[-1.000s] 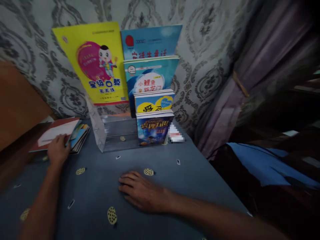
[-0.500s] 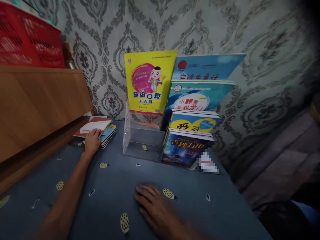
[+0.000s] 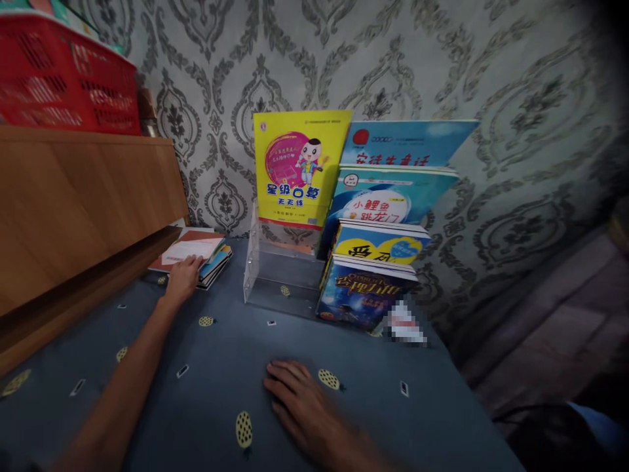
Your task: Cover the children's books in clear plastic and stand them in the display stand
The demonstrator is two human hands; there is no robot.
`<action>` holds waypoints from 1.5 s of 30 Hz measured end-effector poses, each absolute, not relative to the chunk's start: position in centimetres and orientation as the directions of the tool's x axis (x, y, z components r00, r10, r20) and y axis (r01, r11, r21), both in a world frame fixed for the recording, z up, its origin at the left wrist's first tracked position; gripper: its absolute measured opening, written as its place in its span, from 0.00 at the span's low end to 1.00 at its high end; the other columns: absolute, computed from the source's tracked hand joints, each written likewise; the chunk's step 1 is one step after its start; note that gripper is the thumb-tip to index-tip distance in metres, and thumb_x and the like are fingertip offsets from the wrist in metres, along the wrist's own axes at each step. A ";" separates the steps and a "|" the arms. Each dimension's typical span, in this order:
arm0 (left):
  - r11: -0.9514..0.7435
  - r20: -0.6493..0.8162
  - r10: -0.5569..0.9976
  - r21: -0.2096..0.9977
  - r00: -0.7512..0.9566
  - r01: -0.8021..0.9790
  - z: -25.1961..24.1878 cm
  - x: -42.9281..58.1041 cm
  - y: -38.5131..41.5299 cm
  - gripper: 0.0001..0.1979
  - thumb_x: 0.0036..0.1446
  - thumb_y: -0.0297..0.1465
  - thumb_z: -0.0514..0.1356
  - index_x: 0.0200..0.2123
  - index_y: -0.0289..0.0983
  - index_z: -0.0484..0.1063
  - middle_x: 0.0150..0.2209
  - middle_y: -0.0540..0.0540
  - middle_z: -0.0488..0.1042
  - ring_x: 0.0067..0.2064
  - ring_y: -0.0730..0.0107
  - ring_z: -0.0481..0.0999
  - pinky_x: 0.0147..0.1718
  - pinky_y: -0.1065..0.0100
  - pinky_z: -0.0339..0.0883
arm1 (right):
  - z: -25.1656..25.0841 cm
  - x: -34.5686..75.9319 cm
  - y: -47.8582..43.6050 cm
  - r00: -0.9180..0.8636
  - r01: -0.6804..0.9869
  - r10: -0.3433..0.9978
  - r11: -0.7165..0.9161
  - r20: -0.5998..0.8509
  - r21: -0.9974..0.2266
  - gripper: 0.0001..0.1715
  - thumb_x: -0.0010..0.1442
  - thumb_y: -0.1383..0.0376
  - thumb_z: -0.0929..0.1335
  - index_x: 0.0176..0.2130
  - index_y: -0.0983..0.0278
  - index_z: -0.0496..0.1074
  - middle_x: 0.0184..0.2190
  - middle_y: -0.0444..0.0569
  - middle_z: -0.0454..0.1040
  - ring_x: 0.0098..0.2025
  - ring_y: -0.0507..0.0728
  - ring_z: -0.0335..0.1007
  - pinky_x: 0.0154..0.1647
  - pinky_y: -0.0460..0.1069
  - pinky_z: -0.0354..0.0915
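My left hand (image 3: pixel 183 278) reaches out to a low stack of books (image 3: pixel 196 252) lying flat at the back left of the blue cloth. Its fingers rest on the top red-and-white cover, partly curled at the near edge. My right hand (image 3: pixel 299 403) lies flat and open on the blue patterned cloth (image 3: pixel 216 367), holding nothing. Behind it stands a clear tiered book stand (image 3: pixel 275 275). A yellow book (image 3: pixel 299 170) leans at the stand's back left. On its right side several books step down, with a dark blue book (image 3: pixel 366 295) in front.
A wooden cabinet side (image 3: pixel 73 203) rises on the left with a red plastic basket (image 3: pixel 63 78) on top. Patterned grey wallpaper (image 3: pixel 491 98) backs the table. The table's right edge drops off near dark furniture and a purple curtain.
The view has swung left and up, bringing the cabinet and red basket in. My left hand stays on the flat stack. My right hand has stayed flat on the cloth.
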State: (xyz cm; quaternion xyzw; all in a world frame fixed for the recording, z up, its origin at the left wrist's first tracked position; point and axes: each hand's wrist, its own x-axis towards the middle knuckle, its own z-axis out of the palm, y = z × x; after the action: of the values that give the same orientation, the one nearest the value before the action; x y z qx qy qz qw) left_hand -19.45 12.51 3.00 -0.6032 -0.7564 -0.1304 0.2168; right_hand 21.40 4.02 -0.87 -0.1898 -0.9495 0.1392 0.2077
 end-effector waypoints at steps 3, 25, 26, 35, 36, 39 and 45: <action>0.234 0.450 0.877 -0.098 -0.166 0.967 3.4 -18.6 11.8 0.21 0.64 0.25 0.49 0.57 0.34 0.70 0.55 0.33 0.74 0.54 0.51 0.76 0.54 0.54 0.66 | -0.8 21.4 4.0 -0.843 0.289 0.410 0.891 0.348 -0.350 0.19 0.70 0.67 0.63 0.58 0.64 0.71 0.60 0.56 0.73 0.64 0.62 0.66 0.66 0.62 0.63; 0.186 0.126 0.979 -0.258 -0.158 0.948 4.8 -10.4 5.0 0.21 0.65 0.21 0.46 0.59 0.29 0.66 0.49 0.32 0.78 0.46 0.49 0.81 0.43 0.56 0.70 | -0.7 21.2 4.1 -0.851 0.286 0.412 0.884 0.326 -0.369 0.18 0.71 0.65 0.63 0.58 0.62 0.72 0.60 0.55 0.72 0.64 0.61 0.65 0.66 0.61 0.62; 0.168 0.103 0.984 -0.266 -0.145 0.949 4.8 -9.9 4.7 0.22 0.65 0.20 0.46 0.59 0.28 0.66 0.49 0.31 0.78 0.47 0.49 0.80 0.44 0.56 0.70 | -0.8 21.2 4.1 -0.853 0.283 0.407 0.887 0.326 -0.366 0.18 0.71 0.65 0.63 0.58 0.63 0.72 0.60 0.55 0.72 0.64 0.61 0.65 0.66 0.61 0.62; 0.008 -0.139 0.990 -0.215 -0.039 0.977 5.6 -4.9 0.3 0.17 0.65 0.25 0.49 0.50 0.30 0.74 0.43 0.30 0.79 0.44 0.47 0.82 0.41 0.54 0.71 | -0.9 21.1 4.3 -0.846 0.261 0.391 0.897 0.362 -0.357 0.18 0.71 0.65 0.63 0.57 0.64 0.72 0.58 0.57 0.74 0.63 0.61 0.66 0.65 0.61 0.63; -0.027 -0.161 0.987 -0.191 -0.004 0.981 5.8 -4.9 0.0 0.16 0.66 0.31 0.52 0.50 0.31 0.75 0.43 0.31 0.79 0.44 0.46 0.81 0.42 0.54 0.71 | -0.8 21.1 4.3 -0.844 0.259 0.390 0.897 0.368 -0.358 0.18 0.71 0.65 0.63 0.56 0.64 0.72 0.58 0.57 0.74 0.63 0.61 0.66 0.65 0.61 0.63; -0.074 -0.158 0.985 -0.070 0.062 0.995 6.2 -6.3 0.1 0.20 0.65 0.45 0.55 0.48 0.38 0.77 0.46 0.37 0.80 0.48 0.47 0.80 0.45 0.55 0.71 | -0.7 21.1 4.2 -0.847 0.251 0.384 0.899 0.369 -0.359 0.17 0.71 0.66 0.63 0.56 0.65 0.72 0.58 0.57 0.74 0.63 0.61 0.66 0.65 0.61 0.63; 0.179 0.250 0.955 -0.059 -0.159 0.982 3.6 -12.0 3.1 0.29 0.68 0.40 0.45 0.64 0.29 0.64 0.67 0.29 0.63 0.68 0.43 0.61 0.61 0.45 0.60 | -0.5 21.2 4.2 -0.852 0.265 0.390 0.897 0.350 -0.353 0.16 0.70 0.65 0.64 0.55 0.64 0.72 0.58 0.56 0.73 0.64 0.60 0.65 0.65 0.60 0.62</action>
State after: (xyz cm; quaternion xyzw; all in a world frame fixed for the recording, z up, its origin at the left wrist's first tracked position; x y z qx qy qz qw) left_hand -11.99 3.12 3.56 -0.6381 -0.7591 -0.0582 0.1155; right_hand 21.25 4.16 -0.53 -0.1721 -0.9509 0.1475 0.2108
